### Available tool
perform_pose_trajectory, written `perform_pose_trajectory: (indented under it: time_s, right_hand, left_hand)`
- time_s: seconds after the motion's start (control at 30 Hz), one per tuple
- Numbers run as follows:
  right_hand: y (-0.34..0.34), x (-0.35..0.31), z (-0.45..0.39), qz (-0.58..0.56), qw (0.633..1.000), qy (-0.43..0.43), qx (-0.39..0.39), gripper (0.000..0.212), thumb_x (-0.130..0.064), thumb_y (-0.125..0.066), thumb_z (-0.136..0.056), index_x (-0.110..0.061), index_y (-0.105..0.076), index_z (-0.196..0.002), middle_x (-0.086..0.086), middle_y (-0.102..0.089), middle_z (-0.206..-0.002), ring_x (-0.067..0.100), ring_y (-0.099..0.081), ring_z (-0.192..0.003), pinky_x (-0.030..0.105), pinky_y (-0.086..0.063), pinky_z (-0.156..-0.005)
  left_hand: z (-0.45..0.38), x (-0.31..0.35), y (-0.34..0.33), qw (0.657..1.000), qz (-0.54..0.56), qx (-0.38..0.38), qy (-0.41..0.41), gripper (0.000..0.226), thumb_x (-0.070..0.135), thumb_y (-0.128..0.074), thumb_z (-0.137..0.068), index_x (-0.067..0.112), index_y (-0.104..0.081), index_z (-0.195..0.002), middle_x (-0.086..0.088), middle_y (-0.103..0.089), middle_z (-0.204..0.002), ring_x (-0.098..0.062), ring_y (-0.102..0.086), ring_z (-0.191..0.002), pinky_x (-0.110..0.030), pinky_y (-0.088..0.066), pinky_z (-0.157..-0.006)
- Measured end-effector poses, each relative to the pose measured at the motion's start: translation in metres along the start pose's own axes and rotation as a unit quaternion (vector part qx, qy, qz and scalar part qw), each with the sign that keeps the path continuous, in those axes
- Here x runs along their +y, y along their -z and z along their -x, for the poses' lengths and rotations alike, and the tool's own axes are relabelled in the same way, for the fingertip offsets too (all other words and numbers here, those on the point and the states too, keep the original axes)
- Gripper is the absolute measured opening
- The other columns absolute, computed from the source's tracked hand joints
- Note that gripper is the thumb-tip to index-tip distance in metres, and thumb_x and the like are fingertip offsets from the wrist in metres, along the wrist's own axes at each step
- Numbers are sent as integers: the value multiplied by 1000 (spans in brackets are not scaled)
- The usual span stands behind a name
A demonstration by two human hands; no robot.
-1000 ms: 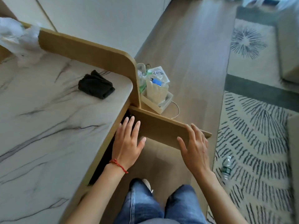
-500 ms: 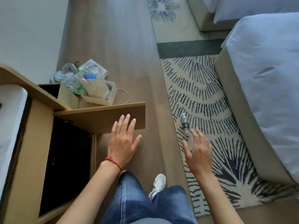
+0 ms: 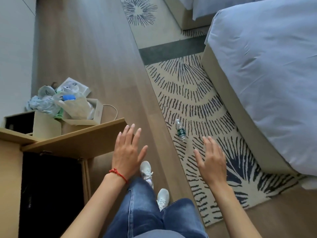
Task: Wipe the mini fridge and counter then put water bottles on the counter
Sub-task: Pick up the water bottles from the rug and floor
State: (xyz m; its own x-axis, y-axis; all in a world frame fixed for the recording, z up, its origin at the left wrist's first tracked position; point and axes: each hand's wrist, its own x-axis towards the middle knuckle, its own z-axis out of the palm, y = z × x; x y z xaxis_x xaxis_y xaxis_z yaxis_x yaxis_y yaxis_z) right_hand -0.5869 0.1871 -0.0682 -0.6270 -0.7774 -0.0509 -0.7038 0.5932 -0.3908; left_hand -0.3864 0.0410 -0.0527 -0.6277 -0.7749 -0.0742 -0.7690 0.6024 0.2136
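Observation:
A small clear water bottle with a green label stands on the patterned rug. My right hand hovers with straight fingers just below and to the right of it, holding nothing. My left hand, a red string at its wrist, is spread flat and empty beside the free end of the open wooden cabinet door. Behind that door lies the dark opening of the mini fridge cabinet. The counter top is out of view.
A pile of paper bags, boxes and plastic sits on the wood floor by the wall. A bed with white bedding fills the right side. The rug runs along it. My legs and white shoes are below.
My view has swung right from the marble counter and black cloth to the floor and bed. Both hands came off the cabinet door, and the right one has moved toward the bottle.

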Motion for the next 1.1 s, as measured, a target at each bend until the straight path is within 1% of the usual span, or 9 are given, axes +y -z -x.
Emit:
perform_pose_trajectory:
  time_s: [0.23, 0.43, 0.57, 0.67, 0.73, 0.83, 0.87, 0.97, 1.1]
  right_hand:
    - [-18, -6, -78, 23, 999, -5, -22, 51, -25, -59, -86, -6, -44, -131, 19, -49, -134, 31, -44, -125, 44, -33, -102]
    - [-36, -16, -169, 21, 998, -31, -47, 52, -29, -54, -89, -7, -39, -134, 16, -44, -139, 28, -39, -129, 42, -28, -105]
    - [-50, -15, -219, 5, 997, -52, -56, 52, -30, -53, -89, -8, -39, -135, 15, -44, -139, 27, -38, -129, 42, -28, -105]
    - [-66, -5, -247, -6, 995, -74, -69, 52, -29, -54, -89, -8, -39, -134, 14, -44, -140, 27, -38, -129, 42, -29, -104]
    - [-79, 7, -266, -9, 993, -87, -78, 52, -30, -54, -89, -9, -39, -135, 14, -43, -140, 26, -38, -130, 41, -27, -105]
    - [-105, 30, -291, -29, 990, -106, -85, 52, -32, -53, -89, -11, -38, -135, 11, -42, -141, 23, -37, -130, 33, -21, -103]
    - [-116, 40, -300, -39, 989, -114, -88, 52, -33, -52, -89, -12, -38, -135, 10, -43, -140, 22, -37, -130, 32, -21, -103]
    - [-163, 72, -328, -67, 981, -150, -106, 52, -32, -52, -90, -13, -37, -136, 10, -43, -140, 22, -37, -129, 39, -28, -106]
    - [-247, 121, -354, -111, 964, -188, -149, 53, -34, -50, -91, -15, -35, -137, 8, -40, -142, 21, -36, -129, 41, -32, -106]
  left_hand:
    - [-87, -12, -11, 1000, 13, -23, -10, 60, 41, -35, -85, 1, -51, -127, -23, -51, -132, -40, -44, -126, -55, -34, -103]
    - [-188, -34, -24, 997, 30, -64, -24, 62, 43, -29, -86, 2, -47, -130, -23, -46, -137, -39, -38, -130, -54, -30, -106]
    - [-249, -50, -32, 997, 16, -68, -42, 59, 40, -34, -85, 1, -51, -126, -23, -51, -132, -40, -45, -125, -56, -37, -101]
    - [-281, -58, -48, 996, 0, -77, -50, 57, 39, -37, -84, 2, -54, -124, -22, -53, -130, -39, -48, -123, -54, -38, -99]
    - [-299, -60, -65, 995, -1, -82, -54, 56, 38, -37, -85, 2, -53, -125, -22, -53, -131, -39, -47, -124, -54, -37, -100]
    - [-322, -60, -95, 995, 3, -90, -47, 56, 38, -36, -86, 2, -51, -126, -22, -51, -133, -38, -44, -126, -53, -35, -102]
    - [-329, -59, -107, 995, 3, -90, -43, 56, 37, -36, -86, 2, -51, -127, -22, -51, -133, -38, -44, -126, -53, -35, -103]
    - [-354, -56, -151, 995, 6, -92, -35, 56, 37, -35, -86, 2, -50, -127, -22, -50, -134, -37, -43, -127, -51, -33, -105]
    - [-386, -51, -223, 997, 19, -70, -24, 55, 36, -36, -87, 2, -48, -129, -21, -49, -135, -37, -42, -128, -50, -32, -105]
